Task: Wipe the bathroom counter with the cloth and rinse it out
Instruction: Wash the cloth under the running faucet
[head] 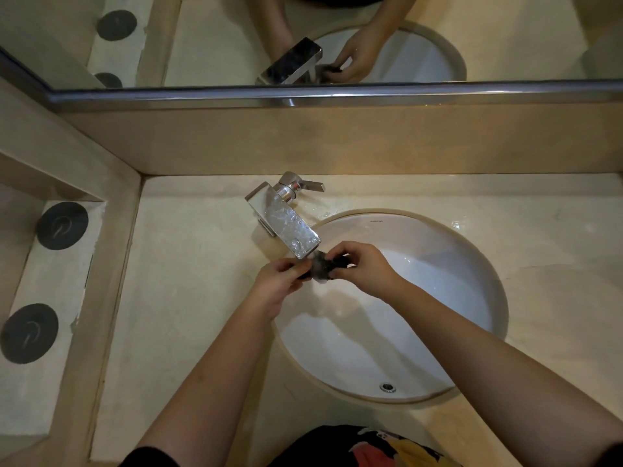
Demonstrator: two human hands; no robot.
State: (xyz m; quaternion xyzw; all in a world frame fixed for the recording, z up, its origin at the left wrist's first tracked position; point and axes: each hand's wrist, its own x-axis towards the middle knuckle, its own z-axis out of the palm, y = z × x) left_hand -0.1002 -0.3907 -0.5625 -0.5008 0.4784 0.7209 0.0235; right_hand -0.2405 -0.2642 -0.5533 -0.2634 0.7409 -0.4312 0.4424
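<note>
Dark clothes [354, 446] with a bright picture sit closest, at the bottom edge. Both hands are close together over the sink, right under the mouth of the tap [286, 220]. The left hand [279, 284] pinches one end of the small dark cloth [323, 267]. The right hand [364, 267] pinches the other end. So the cloth hangs in the air between them, just below the tap.

To rinse well, I think the hands should hold the cloth over the white sink [438, 298] and let water run through it. Rub it, squeeze it, then turn it so both sides get clean. Squeeze low in the bowl, so drips do not land on the surface [188, 281], which has wet spots behind the sink.

Some things are hard to see. The cloth is scrunched up and partly behind fingers, so I cannot tell its size or how dirty it is. I cannot tell if water is running. In the mirror [505, 45] the tap blocks one hand.
</note>
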